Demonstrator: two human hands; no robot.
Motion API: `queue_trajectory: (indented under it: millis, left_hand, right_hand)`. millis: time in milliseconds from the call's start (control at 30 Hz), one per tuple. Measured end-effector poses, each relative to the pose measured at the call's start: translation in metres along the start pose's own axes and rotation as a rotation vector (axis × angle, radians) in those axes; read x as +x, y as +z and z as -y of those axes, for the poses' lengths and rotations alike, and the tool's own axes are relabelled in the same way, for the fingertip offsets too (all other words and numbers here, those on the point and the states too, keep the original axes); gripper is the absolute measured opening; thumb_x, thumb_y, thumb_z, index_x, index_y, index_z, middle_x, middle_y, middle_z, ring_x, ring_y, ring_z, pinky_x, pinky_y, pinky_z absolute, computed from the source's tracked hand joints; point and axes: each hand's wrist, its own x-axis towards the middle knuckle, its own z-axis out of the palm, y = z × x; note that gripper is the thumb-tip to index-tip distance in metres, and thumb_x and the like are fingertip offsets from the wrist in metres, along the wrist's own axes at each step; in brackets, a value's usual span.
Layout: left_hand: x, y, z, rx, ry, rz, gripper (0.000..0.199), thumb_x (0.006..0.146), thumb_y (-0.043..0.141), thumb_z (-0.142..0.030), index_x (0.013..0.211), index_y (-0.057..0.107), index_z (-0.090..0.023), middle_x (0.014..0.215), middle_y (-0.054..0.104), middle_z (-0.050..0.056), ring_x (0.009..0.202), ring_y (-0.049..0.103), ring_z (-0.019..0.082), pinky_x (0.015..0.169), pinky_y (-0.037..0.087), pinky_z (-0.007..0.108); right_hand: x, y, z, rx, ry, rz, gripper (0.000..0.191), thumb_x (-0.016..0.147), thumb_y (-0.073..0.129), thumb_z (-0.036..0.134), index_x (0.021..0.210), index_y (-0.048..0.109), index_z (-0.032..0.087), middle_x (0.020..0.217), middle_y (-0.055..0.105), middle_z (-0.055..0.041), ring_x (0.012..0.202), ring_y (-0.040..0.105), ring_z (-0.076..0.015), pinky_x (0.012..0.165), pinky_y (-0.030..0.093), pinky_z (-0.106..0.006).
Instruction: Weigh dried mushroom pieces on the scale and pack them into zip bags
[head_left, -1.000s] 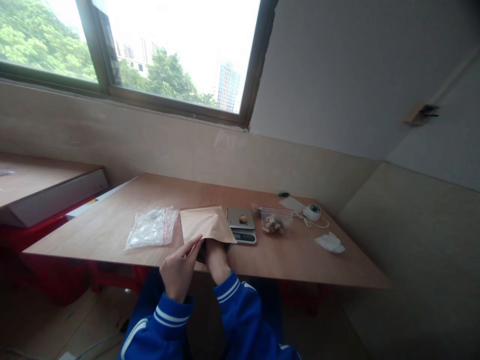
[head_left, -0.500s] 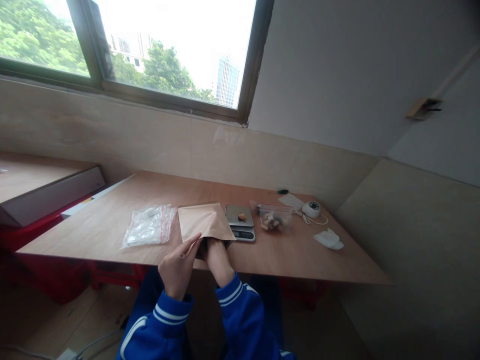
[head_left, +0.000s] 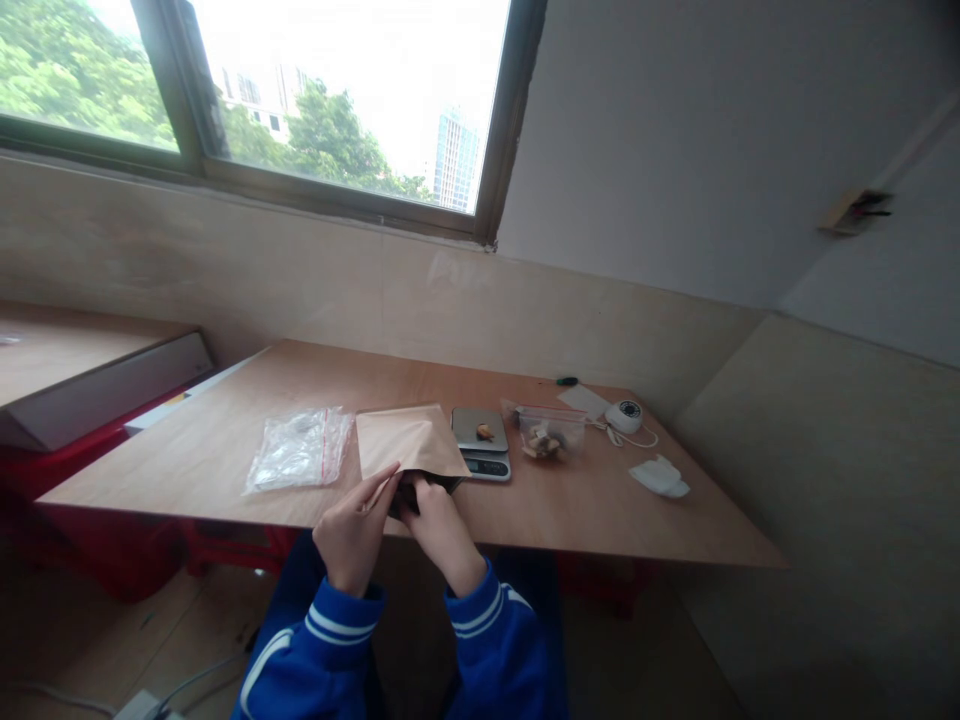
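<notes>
A brown paper bag [head_left: 409, 438] lies at the table's front edge, its mouth toward me and held apart. My left hand [head_left: 356, 525] pinches the left side of the mouth. My right hand [head_left: 437, 520] is at the dark opening, fingertips inside and hidden; what they hold, if anything, cannot be seen. Just right of the bag, a digital scale [head_left: 491, 466] carries a small brown piece [head_left: 484, 432] on its plate. Farther right is a clear zip bag [head_left: 551, 435] with several brownish pieces in it.
Clear plastic bags [head_left: 296, 452] lie left on the wooden table [head_left: 600, 515]. At the right are a white camera [head_left: 624, 415] with its cable, a crumpled white tissue [head_left: 660, 476], a white sheet [head_left: 583, 402] and a green-handled screwdriver [head_left: 567, 381].
My right hand has drawn back partly out of the paper bag, so that more of its back and knuckles shows. My left hand keeps its pinch on the bag's edge.
</notes>
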Motion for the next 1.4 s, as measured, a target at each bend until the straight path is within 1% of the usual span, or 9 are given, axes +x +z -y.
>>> queue_trajectory:
  millis: [167, 367, 467, 700, 867, 1067, 1167, 1233, 1400]
  left_hand:
    - [0.002, -0.002, -0.001, 0.026, 0.033, -0.055, 0.02, 0.08, 0.065, -0.036, 0.098, 0.074, -0.034, 0.085, 0.077, -0.001, 0.074, 0.069, 0.019, 0.055, 0.04, 0.022]
    - [0.006, -0.006, -0.009, 0.023, -0.05, 0.043, 0.021, 0.078, 0.067, -0.038, 0.098, 0.074, -0.033, 0.08, 0.076, -0.001, 0.073, 0.07, 0.02, 0.057, 0.041, 0.022]
    - [0.008, -0.008, -0.009, 0.025, -0.06, 0.057, 0.022, 0.078, 0.067, -0.039, 0.098, 0.074, -0.033, 0.081, 0.076, -0.001, 0.074, 0.07, 0.021, 0.057, 0.041, 0.023]
    - [0.01, -0.01, -0.005, 0.051, -0.057, 0.024, 0.024, 0.078, 0.066, -0.041, 0.099, 0.074, -0.033, 0.081, 0.076, 0.0, 0.076, 0.069, 0.022, 0.055, 0.04, 0.023]
    - [0.008, -0.011, -0.006, 0.053, -0.051, 0.023, 0.023, 0.08, 0.065, -0.042, 0.099, 0.074, -0.033, 0.081, 0.076, 0.001, 0.075, 0.069, 0.021, 0.056, 0.04, 0.023]
    - [0.012, -0.008, -0.002, 0.058, -0.06, -0.02, 0.022, 0.079, 0.067, -0.04, 0.098, 0.074, -0.033, 0.081, 0.076, -0.001, 0.074, 0.069, 0.019, 0.055, 0.039, 0.022]
    - [0.014, -0.009, 0.003, 0.051, -0.065, 0.006, 0.023, 0.079, 0.066, -0.042, 0.098, 0.074, -0.034, 0.073, 0.074, -0.002, 0.069, 0.068, 0.018, 0.055, 0.039, 0.021]
    - [0.015, -0.01, 0.006, 0.043, -0.058, 0.024, 0.023, 0.079, 0.066, -0.042, 0.099, 0.073, -0.034, 0.067, 0.072, -0.002, 0.066, 0.067, 0.017, 0.054, 0.039, 0.021]
    - [0.015, -0.015, 0.012, 0.026, -0.046, 0.042, 0.022, 0.078, 0.067, -0.042, 0.098, 0.073, -0.035, 0.066, 0.071, -0.004, 0.064, 0.066, 0.016, 0.054, 0.038, 0.021]
  right_hand:
    - [-0.017, -0.016, 0.012, -0.005, -0.047, -0.037, 0.024, 0.088, 0.05, 0.013, 0.11, 0.057, 0.019, 0.105, 0.065, -0.0098, 0.1, 0.063, -0.0242, 0.086, 0.051, -0.037]
    - [-0.025, -0.026, 0.013, -0.031, -0.013, -0.066, 0.024, 0.086, 0.05, 0.011, 0.109, 0.057, 0.018, 0.105, 0.065, -0.0103, 0.1, 0.062, -0.0255, 0.086, 0.051, -0.041]
    - [-0.026, -0.03, 0.013, -0.006, -0.01, -0.078, 0.025, 0.085, 0.053, 0.013, 0.109, 0.057, 0.018, 0.104, 0.065, -0.0097, 0.098, 0.063, -0.0252, 0.086, 0.051, -0.04]
    - [-0.03, -0.049, 0.009, 0.214, -0.025, -0.057, 0.023, 0.085, 0.055, 0.021, 0.108, 0.059, 0.022, 0.103, 0.068, -0.0038, 0.097, 0.065, -0.0195, 0.087, 0.051, -0.031]
    - [-0.037, -0.063, -0.005, 0.447, 0.014, -0.057, 0.025, 0.084, 0.059, 0.029, 0.108, 0.06, 0.021, 0.109, 0.067, -0.005, 0.105, 0.063, -0.0202, 0.093, 0.049, -0.032]
    - [-0.046, -0.089, -0.027, 0.623, 0.095, -0.234, 0.037, 0.077, 0.067, 0.04, 0.107, 0.061, 0.019, 0.108, 0.069, -0.0075, 0.104, 0.063, -0.0225, 0.093, 0.049, -0.035]
    - [-0.033, -0.101, -0.049, 0.595, 0.126, -0.357, 0.042, 0.074, 0.069, 0.043, 0.106, 0.062, 0.017, 0.11, 0.069, -0.0089, 0.106, 0.063, -0.0241, 0.095, 0.048, -0.037]
    - [-0.016, -0.105, -0.067, 0.558, 0.131, -0.394, 0.045, 0.073, 0.069, 0.045, 0.106, 0.062, 0.016, 0.111, 0.068, -0.0102, 0.106, 0.062, -0.025, 0.096, 0.047, -0.039]
    - [0.037, -0.102, -0.101, 0.429, 0.19, -0.288, 0.042, 0.07, 0.069, 0.044, 0.1, 0.066, 0.013, 0.106, 0.07, -0.0125, 0.1, 0.065, -0.0247, 0.091, 0.049, -0.039]
